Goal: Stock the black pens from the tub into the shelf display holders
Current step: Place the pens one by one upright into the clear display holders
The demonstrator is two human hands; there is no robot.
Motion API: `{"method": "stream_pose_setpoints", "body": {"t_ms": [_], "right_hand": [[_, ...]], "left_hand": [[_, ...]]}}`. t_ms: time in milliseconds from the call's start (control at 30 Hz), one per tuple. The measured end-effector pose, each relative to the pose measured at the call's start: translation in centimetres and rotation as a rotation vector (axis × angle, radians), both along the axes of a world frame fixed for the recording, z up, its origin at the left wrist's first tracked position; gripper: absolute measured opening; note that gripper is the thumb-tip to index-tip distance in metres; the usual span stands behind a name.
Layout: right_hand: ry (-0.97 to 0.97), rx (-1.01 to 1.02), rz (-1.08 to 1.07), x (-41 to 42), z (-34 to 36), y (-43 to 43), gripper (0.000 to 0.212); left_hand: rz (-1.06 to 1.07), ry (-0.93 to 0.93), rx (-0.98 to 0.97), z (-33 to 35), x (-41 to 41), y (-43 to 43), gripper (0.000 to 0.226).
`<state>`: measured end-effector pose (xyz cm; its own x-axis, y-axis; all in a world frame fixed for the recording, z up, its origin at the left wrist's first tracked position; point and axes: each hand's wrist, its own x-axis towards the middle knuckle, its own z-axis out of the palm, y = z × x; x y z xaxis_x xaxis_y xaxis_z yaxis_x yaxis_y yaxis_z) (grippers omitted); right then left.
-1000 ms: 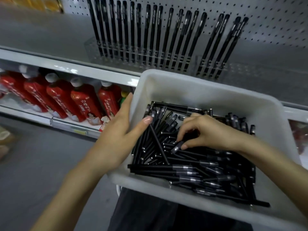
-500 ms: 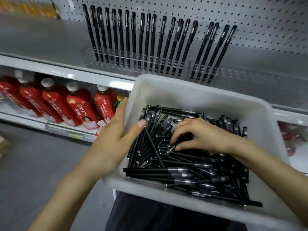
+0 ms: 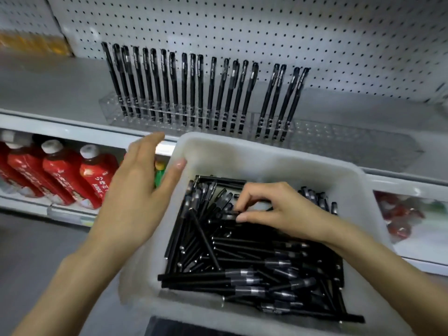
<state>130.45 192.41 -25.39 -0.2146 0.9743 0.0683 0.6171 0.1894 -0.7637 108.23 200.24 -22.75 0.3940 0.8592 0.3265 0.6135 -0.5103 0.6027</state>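
Beside the tub [image 3: 266, 151], our left hand [image 3: 135, 190] now lifts off, fingers straight, while our right hand [image 3: 286, 212] pinches pens [image 3: 242, 275] for the holders [image 3: 339, 139].

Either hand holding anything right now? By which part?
Right hand pinches a pen in the tub, part unclear. Left hand open, thumb on tub rim.

Tub [image 3: 266, 161]: frosted whitish plastic, matt. Pens [image 3: 194, 277]: black plastic, mostly matt, with clear glossy sections. Holder [image 3: 339, 141]: clear glossy plastic. Pegboard [image 3: 315, 32]: matt, painted, looks metal. Bottles [image 3: 63, 175]: glossy red labels.
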Motion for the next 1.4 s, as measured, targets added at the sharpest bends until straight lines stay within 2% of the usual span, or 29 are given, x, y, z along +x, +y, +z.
{"method": "stream_pose_setpoints", "body": {"t_ms": [67,133,300,433,533,700,933,1400], "right_hand": [[0.098,0.022,-0.034,0.6,0.7,-0.1,0.009],[0.159,0.061,-0.083,1.4,1.6,-0.1,0.02],[0.463,0.1,-0.301,4.3,3.9,-0.5,0.027],[0.523,0.228,-0.505,7.7,6.6,-0.4,0.025],[0.517,0.345,-0.653,10.1,8.5,0.3,0.02],[0.601,0.447,-0.766,12.1,9.6,2.5,0.017],[0.444,0.473,-0.792,12.3,9.0,5.2,0.025],[0.252,0.335,-0.774,12.9,7.0,7.1,0.023]], "left_hand": [[-0.024,-0.012,0.02,0.6,1.2,1.0,0.065],[-0.083,0.006,0.009,0.8,2.9,1.8,0.064],[-0.262,0.256,0.134,1.0,7.9,2.6,0.065],[-0.329,0.419,0.261,1.3,11.6,3.2,0.066],[-0.342,0.466,0.325,1.0,13.3,3.7,0.064],[-0.316,0.519,0.368,-0.8,14.1,4.4,0.067],[-0.338,0.513,0.389,-2.3,14.1,5.0,0.072],[-0.334,0.491,0.443,-3.4,14.2,5.3,0.074]]}}
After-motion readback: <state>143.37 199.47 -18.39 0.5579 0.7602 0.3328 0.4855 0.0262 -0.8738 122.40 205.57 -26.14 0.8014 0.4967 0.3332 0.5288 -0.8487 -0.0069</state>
